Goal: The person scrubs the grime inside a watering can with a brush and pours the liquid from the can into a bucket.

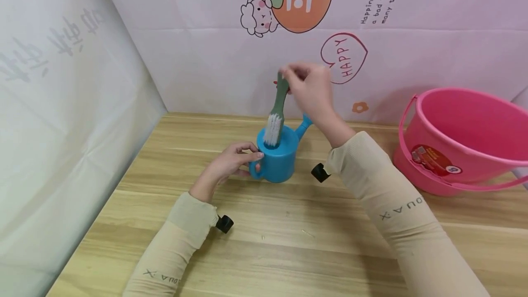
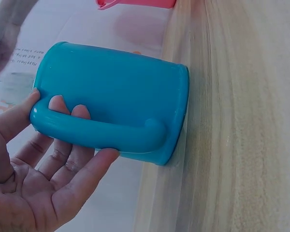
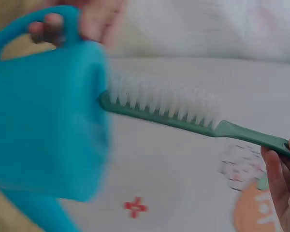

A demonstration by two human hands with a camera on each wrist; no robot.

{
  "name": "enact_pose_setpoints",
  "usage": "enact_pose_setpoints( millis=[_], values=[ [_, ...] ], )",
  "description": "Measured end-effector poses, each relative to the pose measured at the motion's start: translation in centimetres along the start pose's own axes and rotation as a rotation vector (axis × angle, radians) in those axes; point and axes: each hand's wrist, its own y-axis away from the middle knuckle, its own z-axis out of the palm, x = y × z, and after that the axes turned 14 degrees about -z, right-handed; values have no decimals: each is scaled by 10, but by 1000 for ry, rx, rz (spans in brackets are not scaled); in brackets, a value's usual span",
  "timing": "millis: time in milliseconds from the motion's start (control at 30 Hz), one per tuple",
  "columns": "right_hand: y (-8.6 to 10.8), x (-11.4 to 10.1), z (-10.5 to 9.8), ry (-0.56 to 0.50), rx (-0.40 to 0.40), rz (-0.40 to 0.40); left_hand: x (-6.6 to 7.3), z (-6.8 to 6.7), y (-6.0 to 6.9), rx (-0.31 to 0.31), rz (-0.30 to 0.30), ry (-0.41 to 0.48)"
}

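A blue watering can (image 1: 278, 165) stands on the wooden table, its spout toward the back right. My left hand (image 1: 233, 162) holds it by the handle (image 2: 99, 133), with fingers passing through the loop and the thumb near the top rim. Above the can, my right hand (image 1: 310, 87) pinches the end of a green-handled brush (image 3: 164, 113) with white bristles. The brush hangs bristle end down, its tip at the opening in the can's top. In the right wrist view that tip meets the opening; how far inside it reaches is hidden.
A pink bucket (image 1: 437, 150) with a pink handle stands on the table (image 1: 264, 251) at the right. Behind the table hangs a white printed sheet (image 1: 198, 58), and another pale sheet (image 1: 74, 118) covers the left side. Small bits lie on the tabletop near the front.
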Motion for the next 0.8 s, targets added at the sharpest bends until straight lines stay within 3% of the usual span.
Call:
enact_pose_setpoints(
  millis=[133, 267, 600, 800],
  values=[
    [-18, -9, -18, -11, 93, 11, 0, -1, 1, 1, 1, 3],
    [-16, 2, -28, -8, 105, 54, -1, -2, 1, 5, 1, 7],
    [9, 50, -45, -470, 278, 339, -3, -1, -3, -4, 7, -1],
    [19, 58, -62, -580, 343, 476, -2, -3, -4, -1, 14, -7]
  ],
)
